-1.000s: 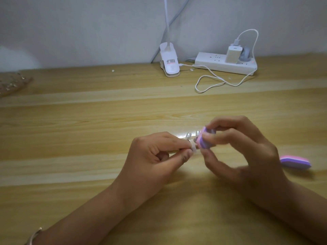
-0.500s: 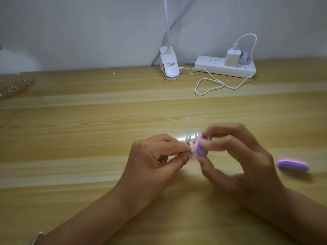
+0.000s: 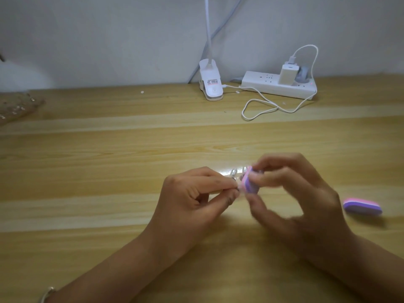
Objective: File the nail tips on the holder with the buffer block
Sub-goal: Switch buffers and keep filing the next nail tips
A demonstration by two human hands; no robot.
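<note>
My left hand [image 3: 194, 193] pinches a small clear holder with nail tips [image 3: 235, 174] between thumb and forefinger, just above the wooden table [image 3: 109, 171]. My right hand [image 3: 290, 193] grips a pink and purple buffer block [image 3: 249, 181] with its fingers curled around it. The block's edge lies against the nail tips, right beside my left fingertips. Most of the holder is hidden by my fingers, and my right hand is blurred.
A second pink and purple buffer block [image 3: 363, 206] lies on the table at the right. At the back stand a white clip lamp [image 3: 211, 87], a white power strip [image 3: 278, 85] with a charger, and a looped white cable [image 3: 260, 110]. A clear bag [image 3: 15, 106] sits far left.
The buffer block has shifted slightly down and left along the nail tips in my right hand. My left hand has held the holder almost still.
</note>
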